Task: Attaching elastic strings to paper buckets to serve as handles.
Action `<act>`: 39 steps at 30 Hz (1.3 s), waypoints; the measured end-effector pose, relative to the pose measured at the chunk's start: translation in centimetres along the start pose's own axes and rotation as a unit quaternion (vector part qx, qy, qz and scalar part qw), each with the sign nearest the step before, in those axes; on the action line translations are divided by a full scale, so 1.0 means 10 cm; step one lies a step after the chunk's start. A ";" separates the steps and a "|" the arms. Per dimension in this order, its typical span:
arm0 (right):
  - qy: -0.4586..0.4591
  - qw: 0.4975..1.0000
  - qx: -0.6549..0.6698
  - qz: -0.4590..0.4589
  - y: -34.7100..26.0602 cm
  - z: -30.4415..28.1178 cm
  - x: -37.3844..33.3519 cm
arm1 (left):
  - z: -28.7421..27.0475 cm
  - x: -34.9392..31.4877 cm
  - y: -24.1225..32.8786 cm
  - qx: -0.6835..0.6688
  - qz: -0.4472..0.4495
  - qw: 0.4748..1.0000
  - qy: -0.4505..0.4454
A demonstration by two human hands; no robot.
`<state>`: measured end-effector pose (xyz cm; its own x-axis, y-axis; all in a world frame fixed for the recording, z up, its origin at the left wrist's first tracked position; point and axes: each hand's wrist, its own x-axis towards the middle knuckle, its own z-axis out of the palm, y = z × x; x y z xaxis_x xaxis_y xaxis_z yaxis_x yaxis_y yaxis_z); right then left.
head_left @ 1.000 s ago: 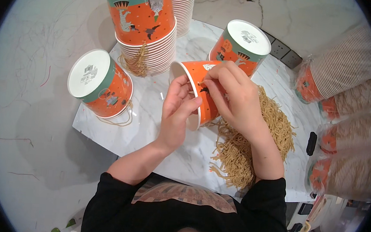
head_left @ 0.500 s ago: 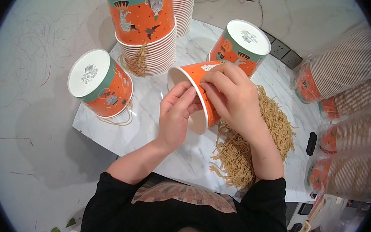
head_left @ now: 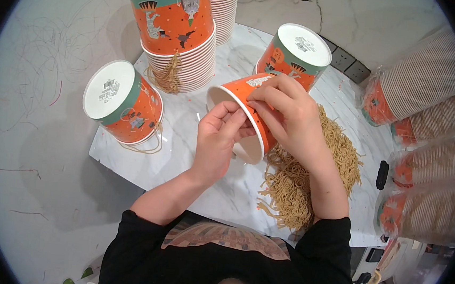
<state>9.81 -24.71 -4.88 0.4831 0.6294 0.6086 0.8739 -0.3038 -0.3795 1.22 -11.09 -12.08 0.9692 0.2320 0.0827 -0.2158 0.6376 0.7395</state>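
An orange paper bucket with a white rim is held tilted above the table, its mouth toward the lower left. My left hand reaches into the mouth with thumb and fingers closed together; whatever they pinch is hidden. On the outside, my right hand is closed against the wall near the rim, thumb and index fingertip together. Under my right forearm lies a heap of tan cords. To the left, an upside-down bucket has a tan cord loop hanging from its rim.
A tall stack of upside-down buckets stands at the back left, with a cord bundle. Another upturned bucket is behind my right hand. Plastic-wrapped bucket stacks line the right side. A wall borders the marble-patterned table on the left.
The bucket has shifted slightly right and turned a little. My left fingers have moved slightly right, with the thumb now inside the mouth. My right hand stays near the same spot.
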 end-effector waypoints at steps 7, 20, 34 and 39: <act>-0.021 0.999 0.037 0.004 0.00 -0.04 -0.01 | 0.03 -0.01 0.10 -0.060 -0.029 0.998 0.005; -0.039 0.997 0.060 0.024 -0.01 -0.06 -0.02 | 0.08 0.00 0.09 -0.063 -0.029 0.997 0.018; -0.076 0.995 0.050 0.045 -0.03 -0.20 0.00 | 0.00 -0.10 -0.06 0.188 0.153 0.968 0.065; -0.133 0.965 0.181 0.133 0.01 -0.33 -0.02 | -0.05 -0.11 0.01 0.466 0.378 0.794 0.092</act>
<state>9.93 -27.25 -2.71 0.6139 0.7402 0.2743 0.6217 -0.2392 -0.7459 0.07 -10.91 -12.50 0.5519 0.4476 0.7036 -0.4631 -0.5373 0.7049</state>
